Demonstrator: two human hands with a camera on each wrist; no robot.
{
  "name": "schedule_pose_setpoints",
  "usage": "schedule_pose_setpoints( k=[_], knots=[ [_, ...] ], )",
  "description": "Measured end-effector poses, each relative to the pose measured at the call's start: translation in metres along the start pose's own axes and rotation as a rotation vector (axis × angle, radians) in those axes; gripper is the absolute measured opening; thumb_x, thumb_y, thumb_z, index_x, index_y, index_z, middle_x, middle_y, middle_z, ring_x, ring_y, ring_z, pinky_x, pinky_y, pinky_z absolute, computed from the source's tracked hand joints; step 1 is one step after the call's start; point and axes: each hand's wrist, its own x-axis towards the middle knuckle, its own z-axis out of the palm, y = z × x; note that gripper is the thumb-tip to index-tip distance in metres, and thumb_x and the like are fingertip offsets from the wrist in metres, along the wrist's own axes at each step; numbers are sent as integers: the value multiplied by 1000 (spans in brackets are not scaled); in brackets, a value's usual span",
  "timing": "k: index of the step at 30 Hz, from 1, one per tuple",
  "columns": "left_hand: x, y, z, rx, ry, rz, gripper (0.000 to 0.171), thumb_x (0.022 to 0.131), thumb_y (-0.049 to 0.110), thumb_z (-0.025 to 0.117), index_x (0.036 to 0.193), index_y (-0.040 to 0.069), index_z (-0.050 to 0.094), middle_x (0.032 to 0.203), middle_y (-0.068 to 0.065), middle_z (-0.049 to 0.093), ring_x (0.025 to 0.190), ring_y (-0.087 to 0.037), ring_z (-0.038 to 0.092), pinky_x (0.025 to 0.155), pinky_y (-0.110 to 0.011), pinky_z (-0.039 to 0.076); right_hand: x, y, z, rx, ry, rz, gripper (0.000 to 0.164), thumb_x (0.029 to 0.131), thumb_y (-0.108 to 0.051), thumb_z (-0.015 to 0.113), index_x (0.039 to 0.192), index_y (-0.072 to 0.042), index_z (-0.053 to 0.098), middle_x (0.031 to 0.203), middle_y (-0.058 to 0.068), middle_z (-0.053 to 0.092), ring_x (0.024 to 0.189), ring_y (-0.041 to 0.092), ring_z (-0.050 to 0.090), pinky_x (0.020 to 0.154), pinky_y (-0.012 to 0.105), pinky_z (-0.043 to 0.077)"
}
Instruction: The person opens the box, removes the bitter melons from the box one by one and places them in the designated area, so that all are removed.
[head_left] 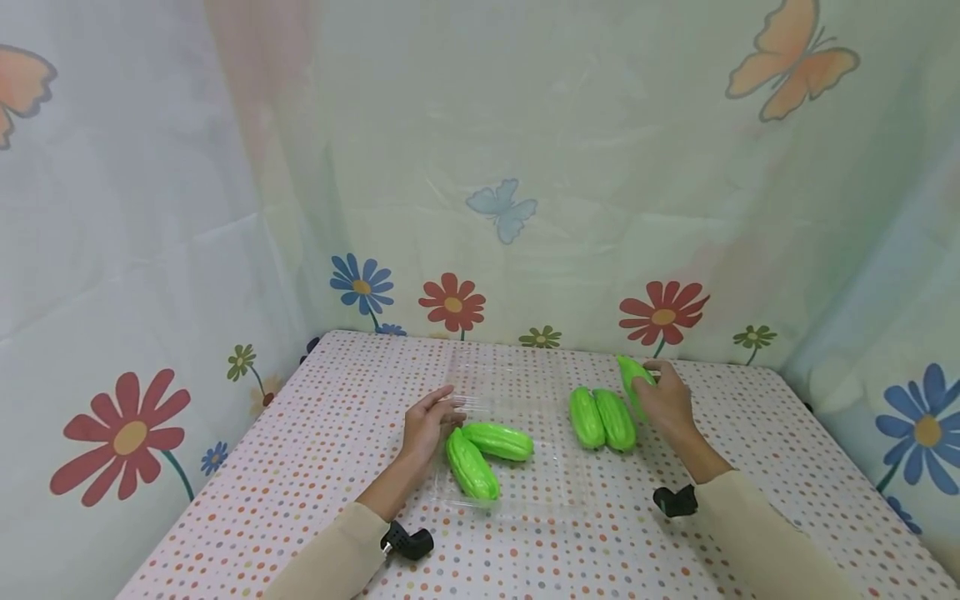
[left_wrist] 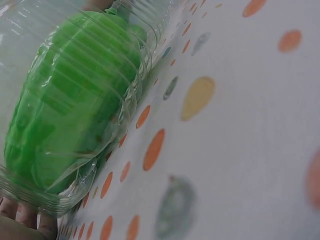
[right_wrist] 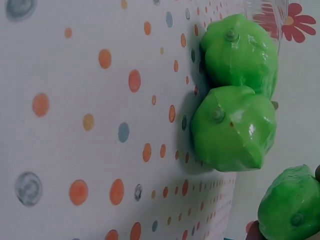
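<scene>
Two bright green, ridged toy gourds lie inside a clear plastic box, the upper gourd (head_left: 498, 441) and the lower gourd (head_left: 473, 468). My left hand (head_left: 426, 427) rests at the left side of that box (head_left: 525, 507), fingers loosely bent toward its rim. In the left wrist view some fingers (left_wrist: 27, 217) touch the outside of the clear wall. Right of the box, my right hand (head_left: 667, 398) holds a third green gourd (head_left: 633, 379) between thumb and fingers. It is raised above the table in the right wrist view (right_wrist: 290, 202).
Two more green gourds lie side by side between the box and my right hand, the left one (head_left: 587, 418) and the right one (head_left: 615, 421). A dotted cloth covers the table (head_left: 300, 475). Behind it hangs a curtain (head_left: 405, 208) printed with flowers and butterflies.
</scene>
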Motion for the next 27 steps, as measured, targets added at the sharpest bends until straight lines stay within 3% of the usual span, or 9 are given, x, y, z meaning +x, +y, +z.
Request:
schedule_pose_setpoints(
  k=[10, 20, 27],
  knots=[
    [-2, 3, -1, 19, -6, -1, 47, 99, 7, 56, 145, 0, 51, 127, -24, 66, 94, -20, 72, 89, -33, 58, 1, 9, -1, -15, -36, 13, 56, 97, -19, 49, 148, 3, 40, 138, 35, 49, 100, 36, 56, 66, 31, 46],
    [0, 4, 0, 18, -6, 3, 47, 97, 6, 56, 144, 1, 53, 127, -21, 67, 99, -27, 71, 92, -37, 57, 1, 16, -4, -65, -99, 57, 59, 94, -18, 52, 147, 4, 38, 135, 33, 48, 111, 43, 52, 80, 47, 48],
    [-1, 1, -1, 29, -4, 0, 48, 97, 6, 56, 144, 1, 53, 128, -24, 66, 97, -23, 71, 89, -34, 58, -1, 26, -1, -51, -150, 47, 61, 92, -17, 53, 147, 4, 38, 135, 33, 48, 116, 45, 51, 84, 50, 49]
  ],
)
